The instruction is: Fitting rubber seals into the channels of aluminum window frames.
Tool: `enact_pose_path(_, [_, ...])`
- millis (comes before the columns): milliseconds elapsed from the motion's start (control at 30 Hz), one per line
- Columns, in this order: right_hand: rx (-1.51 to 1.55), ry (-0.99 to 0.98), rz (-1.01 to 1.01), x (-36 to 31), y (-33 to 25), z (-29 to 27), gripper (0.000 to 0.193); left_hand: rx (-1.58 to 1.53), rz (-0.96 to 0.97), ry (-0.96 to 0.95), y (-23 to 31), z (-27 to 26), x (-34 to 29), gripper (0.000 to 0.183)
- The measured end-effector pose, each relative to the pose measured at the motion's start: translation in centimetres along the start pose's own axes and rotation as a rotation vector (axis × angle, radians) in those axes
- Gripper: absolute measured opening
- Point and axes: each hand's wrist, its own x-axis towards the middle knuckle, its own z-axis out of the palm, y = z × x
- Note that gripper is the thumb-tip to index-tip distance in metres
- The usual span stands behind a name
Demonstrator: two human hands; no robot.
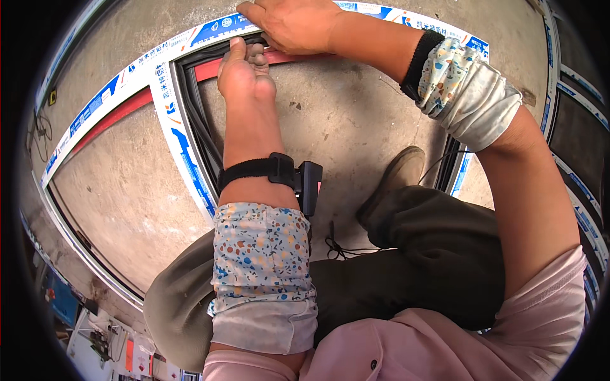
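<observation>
A large metal window frame (210,32), covered in white and blue protective film, lies on the concrete floor before me. My left hand (246,73) is palm up at the inner edge of its far bar. Its fingers are curled, and the thumb lies against a black rubber seal strip (219,49) in that corner; the exact grip is partly hidden. Just right of it, my right hand (295,25) grips over the far bar, back upward, one finger reaching left across the film. Its thumb side is hidden. A red strip (298,57) runs along the bar's inner edge.
A filmed crossbar (181,146) divides the frame on the left. My shoe (397,181) rests inside the opening, near a black cord (340,247). More filmed frames (581,184) stand at the right. Assorted items (121,343) lie at the lower left.
</observation>
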Motion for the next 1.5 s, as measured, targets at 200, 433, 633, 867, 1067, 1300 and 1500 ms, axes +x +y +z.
enact_pose_path(200, [-0.087, -0.039, 0.056, -0.9, 0.1, -0.9, 0.046, 0.019, -0.008, 0.063, 0.0, 0.9, -0.3, 0.020])
enact_pose_path(433, [-0.071, -0.093, 0.108, -1.9, 0.7, -1.8, 0.033, 0.030, 0.002, 0.035, 0.3, 0.5, -0.5, 0.018])
enact_pose_path(633, [-0.050, -0.162, 0.097, -2.4, 1.7, -1.8, 0.035, 0.046, 0.013, 0.061, 0.0, 0.5, -0.1, 0.021])
enact_pose_path(867, [-0.133, -0.200, 0.071, -3.4, 2.7, -0.9, 0.046, 0.037, 0.003, 0.097, 0.0, 0.7, -0.4, 0.023])
enact_pose_path(1067, [-0.041, -0.137, 0.092, -3.2, 1.7, -1.5, 0.040, 0.057, 0.008, 0.080, 0.3, 0.8, -0.8, 0.022])
enact_pose_path(1300, [0.000, -0.107, 0.114, 0.5, 0.1, 0.6, 0.028, -0.004, 0.017, 0.012, 0.1, 0.7, -0.4, 0.019])
enact_pose_path(1500, [-0.113, -0.188, 0.121, 0.8, -0.1, 1.1, 0.049, 0.066, -0.005, 0.062, 1.6, 0.9, -0.8, 0.021])
